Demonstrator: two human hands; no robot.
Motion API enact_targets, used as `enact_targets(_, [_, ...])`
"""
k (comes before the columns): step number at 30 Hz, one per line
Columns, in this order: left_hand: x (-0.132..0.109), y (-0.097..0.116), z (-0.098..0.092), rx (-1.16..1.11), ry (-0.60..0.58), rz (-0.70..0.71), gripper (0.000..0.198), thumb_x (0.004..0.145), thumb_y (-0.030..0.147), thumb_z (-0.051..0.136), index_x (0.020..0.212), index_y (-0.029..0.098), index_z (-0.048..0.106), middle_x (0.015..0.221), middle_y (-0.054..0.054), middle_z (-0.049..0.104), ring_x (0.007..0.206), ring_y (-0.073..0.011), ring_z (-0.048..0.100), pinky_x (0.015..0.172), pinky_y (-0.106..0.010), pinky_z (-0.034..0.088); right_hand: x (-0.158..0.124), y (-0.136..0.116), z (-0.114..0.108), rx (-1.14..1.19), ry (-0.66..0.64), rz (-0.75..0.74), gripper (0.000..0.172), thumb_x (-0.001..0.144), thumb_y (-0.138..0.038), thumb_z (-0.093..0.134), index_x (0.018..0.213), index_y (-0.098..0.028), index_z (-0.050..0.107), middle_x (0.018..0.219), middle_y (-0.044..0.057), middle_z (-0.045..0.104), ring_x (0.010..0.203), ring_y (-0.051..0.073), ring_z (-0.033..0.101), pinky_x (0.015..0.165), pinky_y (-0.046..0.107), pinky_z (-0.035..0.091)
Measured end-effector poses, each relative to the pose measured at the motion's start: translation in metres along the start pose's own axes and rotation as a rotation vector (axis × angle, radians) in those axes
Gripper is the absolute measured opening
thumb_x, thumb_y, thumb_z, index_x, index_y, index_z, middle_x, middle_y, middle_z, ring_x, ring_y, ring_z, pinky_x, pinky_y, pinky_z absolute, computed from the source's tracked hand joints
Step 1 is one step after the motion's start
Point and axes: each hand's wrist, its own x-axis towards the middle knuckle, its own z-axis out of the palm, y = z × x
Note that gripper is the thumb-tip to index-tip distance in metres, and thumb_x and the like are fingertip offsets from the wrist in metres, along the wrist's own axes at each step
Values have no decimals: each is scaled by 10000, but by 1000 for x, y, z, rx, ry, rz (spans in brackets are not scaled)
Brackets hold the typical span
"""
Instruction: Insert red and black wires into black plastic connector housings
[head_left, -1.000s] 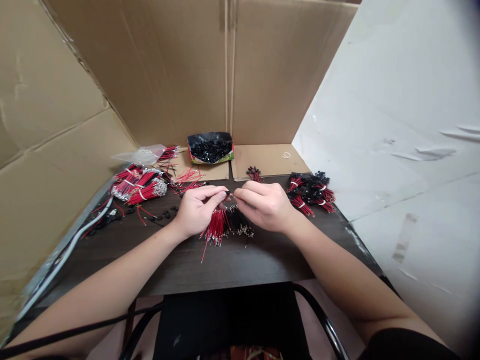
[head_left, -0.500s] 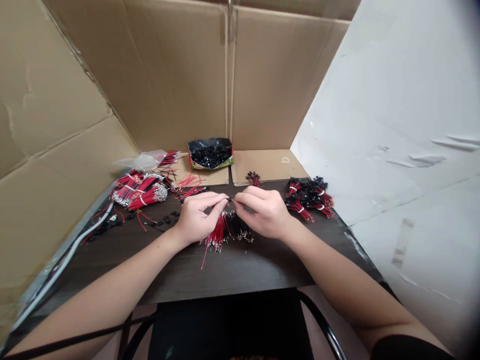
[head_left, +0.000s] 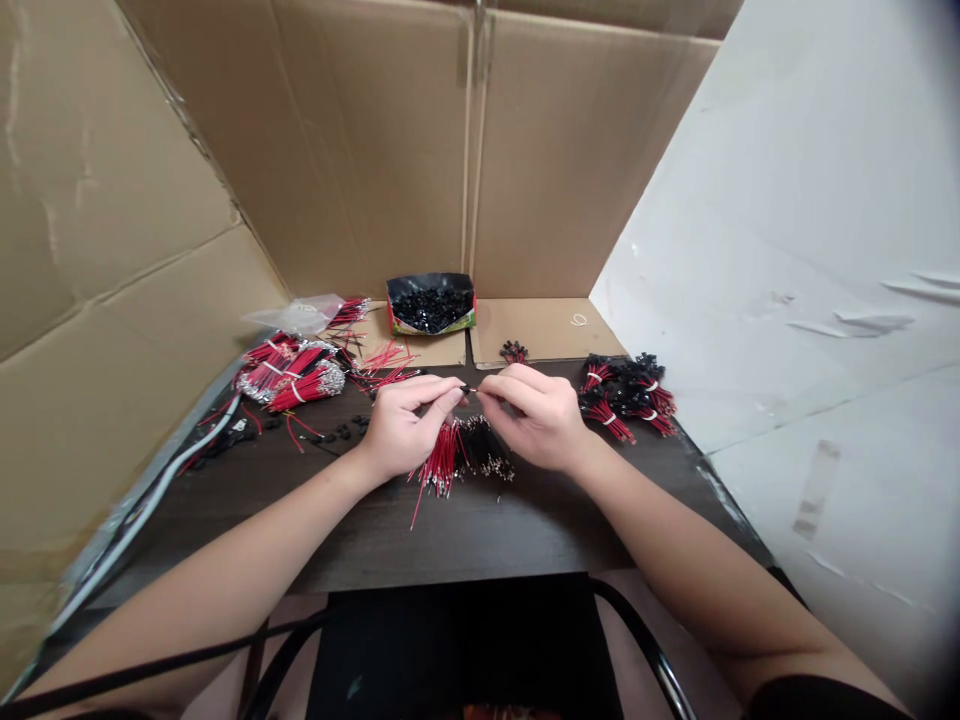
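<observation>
My left hand [head_left: 412,420] pinches a small black connector housing [head_left: 466,389] between thumb and forefinger. Facing it, my right hand [head_left: 532,415] is closed on a thin wire [head_left: 474,391], of which only a short reddish bit shows between the fingertips. Wire and housing meet in the small gap between my hands; whether the wire sits inside cannot be made out. Below my hands lie loose red wires [head_left: 442,460] and black wires [head_left: 481,445] with metal-tipped ends, fanned out on the dark table [head_left: 360,550].
A small box [head_left: 431,305] of black housings stands at the back. Tied red wire bundles [head_left: 292,375] and a plastic bag [head_left: 300,315] lie left, by a grey cable [head_left: 172,470]. Finished-looking bundles with black ends [head_left: 626,395] lie right. Cardboard walls [head_left: 360,140] and a white panel [head_left: 810,270] enclose the table.
The view has shifted slightly. My hands keep the same pinch, with a little more of the housing and wire showing between the fingertips.
</observation>
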Motion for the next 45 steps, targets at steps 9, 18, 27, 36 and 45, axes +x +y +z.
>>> enact_targets(9, [2, -3, 0, 103, 17, 111, 147, 985, 120, 725, 1053, 149, 853, 943, -80, 828, 790, -166, 764, 770, -289, 622, -3, 3, 2, -105, -30, -14, 126, 1059, -134, 608, 1108, -178, 716, 953, 57, 742, 791, 150, 686, 699, 287, 592])
enact_targets(18, [2, -3, 0, 148, 48, 192, 159, 970, 102, 732, 1059, 156, 852, 971, -89, 840, 821, -179, 787, 791, -306, 657, -3, -2, 2, -100, -26, 19, 130, 1063, -133, 595, 1086, -181, 713, 941, 53, 732, 787, 143, 673, 696, 279, 575])
enact_targets(27, [-2, -6, 1, 190, 62, 250, 206, 946, 78, 737, 1103, 164, 838, 998, -86, 834, 844, -176, 782, 802, -300, 655, -3, -5, 2, -151, -18, -23, 117, 1056, -121, 596, 1068, -174, 699, 933, 51, 732, 767, 138, 670, 664, 276, 559])
enact_targets(36, [-6, -9, 1, 289, 73, 276, 240, 957, 102, 720, 1157, 172, 834, 1033, -97, 837, 865, -189, 788, 849, -320, 668, -6, -2, 1, -252, -57, -89, 127, 1076, -146, 590, 1132, -162, 702, 959, 57, 761, 735, 138, 684, 646, 285, 552])
enact_targets(45, [-3, -8, -1, 281, 51, 294, 237, 964, 94, 706, 1150, 167, 833, 1054, -99, 836, 895, -192, 792, 859, -321, 676, -5, -1, 3, -244, -30, -83, 139, 1081, -149, 585, 1158, -167, 699, 973, 55, 772, 742, 131, 690, 619, 278, 540])
